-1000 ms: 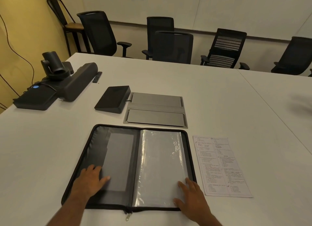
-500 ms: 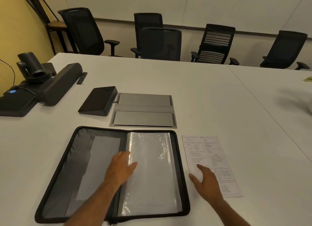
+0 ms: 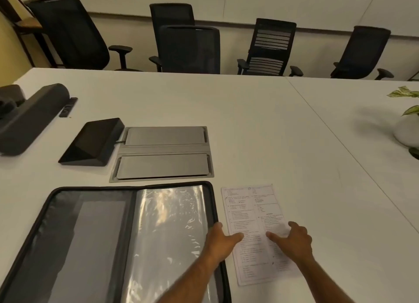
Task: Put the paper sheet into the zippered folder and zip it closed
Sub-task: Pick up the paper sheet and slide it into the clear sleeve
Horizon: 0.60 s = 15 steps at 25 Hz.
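Note:
The black zippered folder [image 3: 95, 246] lies open flat on the white table, with clear plastic sleeves on its right half. The printed paper sheet [image 3: 254, 214] lies flat on the table just right of the folder. My left hand [image 3: 221, 241] reaches across the folder's right edge, its fingertips on the sheet's left side. My right hand [image 3: 292, 241] rests on the sheet's right side with the fingers spread. Neither hand grips anything.
A grey metal cable hatch [image 3: 163, 153] and a black wedge-shaped tablet [image 3: 93, 142] sit behind the folder. A dark speaker bar [image 3: 31, 119] and remote [image 3: 68, 106] lie at the left. A white plant pot [image 3: 408, 130] stands at the right. Black office chairs [image 3: 188, 49] line the far edge.
Both hands moved right, off the folder and onto the paper sheet. The camera view shifted right too.

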Motion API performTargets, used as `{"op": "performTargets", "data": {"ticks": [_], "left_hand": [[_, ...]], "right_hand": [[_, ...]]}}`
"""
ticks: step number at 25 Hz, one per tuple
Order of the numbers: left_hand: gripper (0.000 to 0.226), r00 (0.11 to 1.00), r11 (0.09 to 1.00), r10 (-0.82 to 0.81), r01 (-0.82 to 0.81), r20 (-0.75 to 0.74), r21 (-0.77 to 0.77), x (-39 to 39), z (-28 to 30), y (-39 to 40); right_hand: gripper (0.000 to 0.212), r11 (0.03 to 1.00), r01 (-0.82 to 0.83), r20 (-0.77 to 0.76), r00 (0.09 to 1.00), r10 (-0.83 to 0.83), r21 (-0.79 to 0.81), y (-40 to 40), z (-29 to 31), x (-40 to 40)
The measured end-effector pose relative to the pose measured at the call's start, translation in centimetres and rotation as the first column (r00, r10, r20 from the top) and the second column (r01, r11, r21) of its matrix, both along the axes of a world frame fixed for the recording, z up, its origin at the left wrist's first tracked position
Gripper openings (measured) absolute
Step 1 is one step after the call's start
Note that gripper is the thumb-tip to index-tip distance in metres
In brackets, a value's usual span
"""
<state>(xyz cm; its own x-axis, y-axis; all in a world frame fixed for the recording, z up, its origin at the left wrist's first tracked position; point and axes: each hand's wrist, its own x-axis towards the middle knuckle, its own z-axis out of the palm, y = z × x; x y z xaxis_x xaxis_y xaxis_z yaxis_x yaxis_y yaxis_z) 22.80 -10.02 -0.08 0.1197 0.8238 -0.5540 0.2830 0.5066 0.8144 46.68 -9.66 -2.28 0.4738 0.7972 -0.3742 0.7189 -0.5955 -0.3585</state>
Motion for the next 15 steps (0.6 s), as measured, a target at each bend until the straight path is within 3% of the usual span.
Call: {"op": "performTargets", "data": {"ticks": [7, 15], "left_hand": [[0.037, 0.995, 0.998, 0.063, -0.064, 0.077, 0.013, 2.6, -0.7, 1.3], [0.031, 0.936, 0.952, 0.288, -0.258, 0.200, -0.162, 3.1, -1.6, 1.8]], "right_hand": [[0.118, 0.995, -0.045, 0.113, 0.992, 0.054, -0.085, 0.5, -1.2, 0.3], [0.112, 0.997, -0.010, 0.071, 0.997, 0.015, -0.070, 1.2, -1.1, 0.7]]}}
